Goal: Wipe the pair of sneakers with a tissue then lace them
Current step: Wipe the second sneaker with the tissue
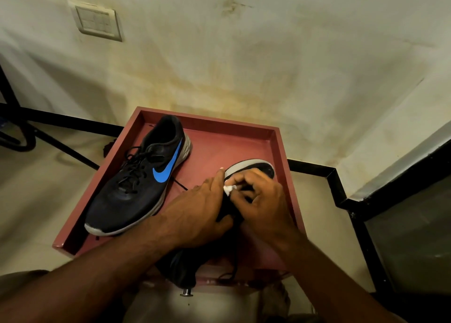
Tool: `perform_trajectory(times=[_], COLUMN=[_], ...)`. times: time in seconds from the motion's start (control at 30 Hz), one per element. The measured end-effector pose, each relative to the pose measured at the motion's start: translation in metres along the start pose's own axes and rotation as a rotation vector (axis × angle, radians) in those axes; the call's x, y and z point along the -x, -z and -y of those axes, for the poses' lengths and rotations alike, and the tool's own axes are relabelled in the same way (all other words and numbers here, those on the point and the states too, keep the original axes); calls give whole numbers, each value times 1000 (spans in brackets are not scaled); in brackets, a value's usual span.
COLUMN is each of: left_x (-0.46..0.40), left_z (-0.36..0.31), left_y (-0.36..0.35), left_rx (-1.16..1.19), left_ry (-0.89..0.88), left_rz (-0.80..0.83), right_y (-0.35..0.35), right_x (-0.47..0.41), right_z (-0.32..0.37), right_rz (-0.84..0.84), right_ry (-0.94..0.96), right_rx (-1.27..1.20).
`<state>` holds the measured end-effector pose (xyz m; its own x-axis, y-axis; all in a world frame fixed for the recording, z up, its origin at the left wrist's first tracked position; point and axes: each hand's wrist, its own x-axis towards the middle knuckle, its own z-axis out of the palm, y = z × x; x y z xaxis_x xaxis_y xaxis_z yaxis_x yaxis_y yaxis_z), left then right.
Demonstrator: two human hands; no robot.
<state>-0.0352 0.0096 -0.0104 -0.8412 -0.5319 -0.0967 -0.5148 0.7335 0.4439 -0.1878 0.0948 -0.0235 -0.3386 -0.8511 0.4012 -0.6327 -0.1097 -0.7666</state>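
Note:
A dark sneaker with a blue swoosh lies laced on the left of a red tray, toe toward me. The second sneaker lies on its side at the tray's right, its grey sole edge showing, mostly hidden under my hands. My left hand rests on its upper with fingers stretched along it, holding it in place. My right hand pinches a small white wad of tissue against the shoe near the sole edge.
The tray sits on a low surface by a stained wall. A light switch plate is on the wall at upper left. Black metal legs stand on the floor at left. A small metal knob shows below the tray.

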Motion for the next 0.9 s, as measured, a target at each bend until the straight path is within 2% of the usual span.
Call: perform_trajectory(times=[0.1,0.2,0.3,0.43,0.5,0.6,0.77,0.9], left_x=[3,3,2,3,4,4,3,1], left_z=[0,0,-1,-5,-6,-6,-4,-1], left_y=[6,10,13,16,17,19,18,16], left_rx=[22,58,72,82,93,108,74,92], left_ry=[20,29,42,42,36,39,25,16], left_rz=[41,33,38,41,39,40,59,50], right_y=[16,35,40,41,42,42,41,40], right_x=[-19,-30,-26,-21,-21,-22,-23,-19], right_z=[-7,-12,-24,-38,-36,-38,-48,-47], right_rz=[-269,-539,-641,-505,-453,-413,-420,-421], right_ry=[-176,-271,-409,-445,-425,-363,-441,-366], right_rx=[-307,-562,-514,-95,11,94,32,100])
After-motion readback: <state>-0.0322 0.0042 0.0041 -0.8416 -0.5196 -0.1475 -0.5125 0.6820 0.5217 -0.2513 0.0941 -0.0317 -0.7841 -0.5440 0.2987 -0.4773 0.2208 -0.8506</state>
